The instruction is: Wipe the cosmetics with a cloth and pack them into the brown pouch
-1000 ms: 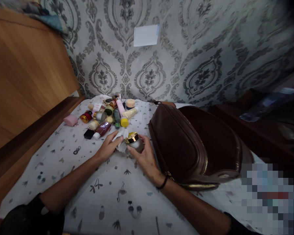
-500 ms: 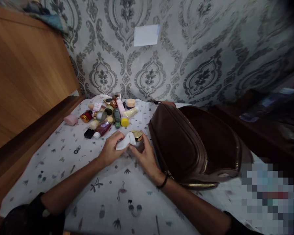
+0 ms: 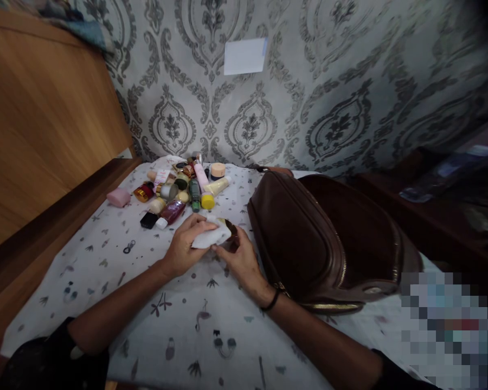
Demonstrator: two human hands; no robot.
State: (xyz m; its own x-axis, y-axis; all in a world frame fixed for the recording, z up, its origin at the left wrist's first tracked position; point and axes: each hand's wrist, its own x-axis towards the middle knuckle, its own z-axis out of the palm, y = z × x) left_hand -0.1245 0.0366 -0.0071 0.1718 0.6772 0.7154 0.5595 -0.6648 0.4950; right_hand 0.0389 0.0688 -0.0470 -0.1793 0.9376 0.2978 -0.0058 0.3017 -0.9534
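Note:
My left hand (image 3: 186, 245) is closed on a white cloth or wipe (image 3: 210, 236), pressing it against a jar with a shiny gold lid (image 3: 230, 229). Around the jar's right side curl the fingers of my right hand (image 3: 243, 261), which grips it just above the printed sheet. Most of the jar's body is hidden behind the cloth and fingers. Beyond my hands lies a group of cosmetics, among them a purple bottle (image 3: 173, 213) with a white cap, a yellow-lidded pot (image 3: 207, 201) and a green bottle (image 3: 194, 195).
An open brown leather bag (image 3: 296, 233) sits close beside my right hand. At the left runs a wooden panel (image 3: 52, 97) with a ledge. A pink item (image 3: 119, 197) and a black cap (image 3: 149, 219) edge the cosmetics. A clear plastic bottle (image 3: 443, 173) lies at far right.
The white cloth has spread over more of the jar and its gold lid, and the lid now appears tilted. Both hands stay in nearly the same place.

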